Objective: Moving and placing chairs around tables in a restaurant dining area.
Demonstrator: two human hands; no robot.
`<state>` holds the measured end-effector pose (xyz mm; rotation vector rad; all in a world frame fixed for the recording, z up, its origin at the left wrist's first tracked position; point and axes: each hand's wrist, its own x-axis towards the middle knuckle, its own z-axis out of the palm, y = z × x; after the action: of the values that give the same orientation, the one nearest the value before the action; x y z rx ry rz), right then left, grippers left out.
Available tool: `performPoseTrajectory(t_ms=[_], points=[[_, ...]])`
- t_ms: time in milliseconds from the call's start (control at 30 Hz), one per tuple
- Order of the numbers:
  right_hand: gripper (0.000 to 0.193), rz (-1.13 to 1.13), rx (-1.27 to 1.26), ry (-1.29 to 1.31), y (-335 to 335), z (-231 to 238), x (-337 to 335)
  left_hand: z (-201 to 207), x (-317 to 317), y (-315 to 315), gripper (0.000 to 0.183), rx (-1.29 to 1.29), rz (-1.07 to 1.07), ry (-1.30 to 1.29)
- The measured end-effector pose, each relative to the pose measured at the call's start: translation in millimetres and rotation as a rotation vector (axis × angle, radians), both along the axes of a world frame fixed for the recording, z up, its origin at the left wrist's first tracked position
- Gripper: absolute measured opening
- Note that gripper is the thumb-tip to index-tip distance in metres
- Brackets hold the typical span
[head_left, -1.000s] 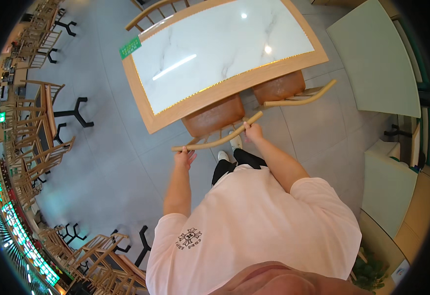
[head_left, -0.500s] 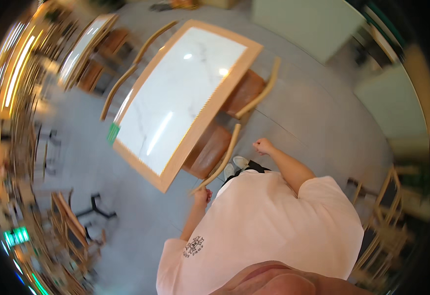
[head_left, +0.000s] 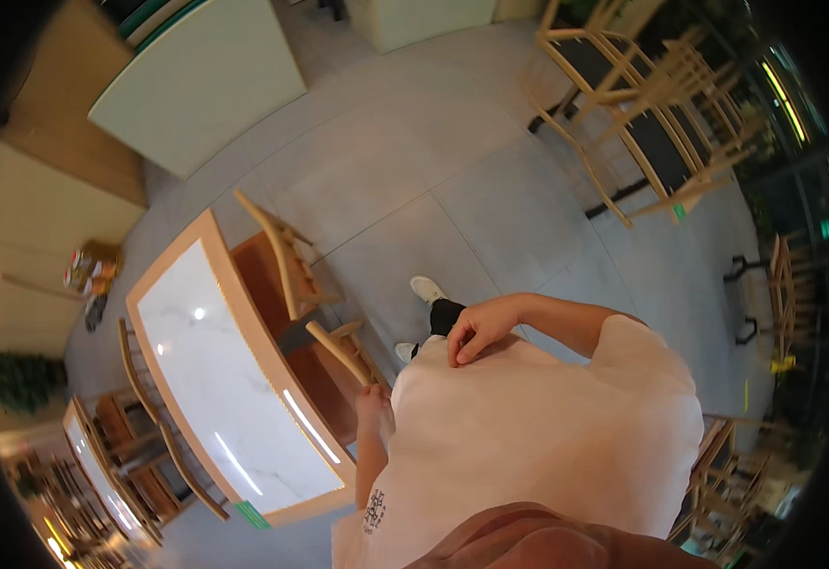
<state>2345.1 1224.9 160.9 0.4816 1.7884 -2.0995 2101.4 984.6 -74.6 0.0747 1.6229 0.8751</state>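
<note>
My left hand [head_left: 373,403] is closed at the near end of a wooden chair's curved backrest [head_left: 340,353]; its fingers are partly hidden. This chair has a brown seat [head_left: 324,384] tucked partly under the table. Bent in front of my body, my right hand [head_left: 482,327] hangs with loosely curled fingers near the front of my pale shirt [head_left: 537,408]. Nothing shows in it. On my left stands the wood-framed table [head_left: 234,275] with a white marbled top. A second chair [head_left: 286,251] sits farther along the same side.
Chairs [head_left: 642,123] are stacked on a table at the far right. Pale counters [head_left: 206,85] stand ahead and to the left. A curved chair back [head_left: 163,417] lines the table's other side. Grey tiled floor [head_left: 414,209] lies ahead, and a plant [head_left: 21,381] is at far left.
The view has swung to the right, so the table now lies on my left. My right hand has come in from out front to my shirt. My left hand stays at the chair back.
</note>
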Motion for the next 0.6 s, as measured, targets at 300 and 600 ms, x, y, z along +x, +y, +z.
performPoseTrajectory(t_ms=[300,600], points=[[0.017,-0.137,-0.025,0.044,28,0,83,-46,-18,83,0.014,-0.074,-0.181,0.087],[0.016,0.023,-0.056,0.051,115,-35,158,-29,53,181,0.017,-0.025,-0.176,0.088]])
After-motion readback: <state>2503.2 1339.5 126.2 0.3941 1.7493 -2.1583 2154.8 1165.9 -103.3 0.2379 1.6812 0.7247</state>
